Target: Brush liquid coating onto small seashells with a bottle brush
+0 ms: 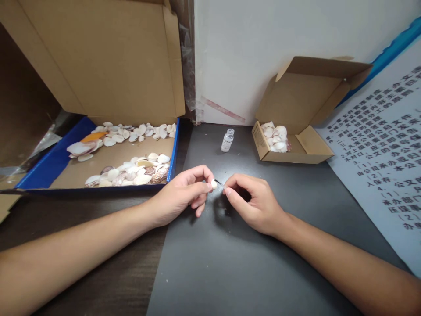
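Observation:
My left hand (187, 189) pinches a small white shell (214, 184) between thumb and fingertips, above the dark grey mat. Facing it, my right hand (255, 199) is closed on a thin small brush (219, 182), whose dark tip reaches to the shell's upper edge. Whether the tip touches the shell is too small to tell. Behind the hands a small clear glass bottle (227, 141) with a printed label stands upright and uncapped.
At the left, a blue-sided cardboard box (95, 169) with raised lid holds many shells (141, 171) in two groups. A smaller open cardboard box (297, 157) at the back right holds white shells (275, 137). A printed sheet (378, 145) lies along the right side.

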`<state>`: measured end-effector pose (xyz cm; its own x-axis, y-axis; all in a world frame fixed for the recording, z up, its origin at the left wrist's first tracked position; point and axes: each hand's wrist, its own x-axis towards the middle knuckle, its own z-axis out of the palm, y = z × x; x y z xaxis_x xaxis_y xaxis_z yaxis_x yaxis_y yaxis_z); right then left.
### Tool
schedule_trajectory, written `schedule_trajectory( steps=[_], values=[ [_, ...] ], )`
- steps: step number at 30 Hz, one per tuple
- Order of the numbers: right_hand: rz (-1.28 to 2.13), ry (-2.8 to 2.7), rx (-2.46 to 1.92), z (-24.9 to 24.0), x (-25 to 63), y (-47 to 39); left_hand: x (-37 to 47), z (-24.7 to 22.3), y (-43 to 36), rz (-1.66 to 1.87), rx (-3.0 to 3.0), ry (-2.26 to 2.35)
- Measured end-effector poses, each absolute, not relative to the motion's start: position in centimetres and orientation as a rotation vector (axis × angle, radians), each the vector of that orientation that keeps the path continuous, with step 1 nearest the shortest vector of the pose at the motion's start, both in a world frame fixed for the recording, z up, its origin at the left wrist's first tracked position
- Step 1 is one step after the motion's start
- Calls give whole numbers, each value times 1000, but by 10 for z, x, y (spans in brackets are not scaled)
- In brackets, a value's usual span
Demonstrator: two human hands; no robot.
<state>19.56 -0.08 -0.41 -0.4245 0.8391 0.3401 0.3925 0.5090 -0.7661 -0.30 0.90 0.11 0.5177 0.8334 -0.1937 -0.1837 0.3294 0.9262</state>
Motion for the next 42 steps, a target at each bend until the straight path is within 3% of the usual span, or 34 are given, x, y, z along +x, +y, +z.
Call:
schedule_trajectory(
  steps=[29,37,42],
  values=[
    [689,-2149,-829,-6,195,-2,-3,2,9,759,1020,772],
    [653,-2034,-1067,-6,194,0,-4,2,8,744,1008,767],
    [690,-2081,-955,-5,195,-1,-4,1,8,741,1013,764]
  ],
)
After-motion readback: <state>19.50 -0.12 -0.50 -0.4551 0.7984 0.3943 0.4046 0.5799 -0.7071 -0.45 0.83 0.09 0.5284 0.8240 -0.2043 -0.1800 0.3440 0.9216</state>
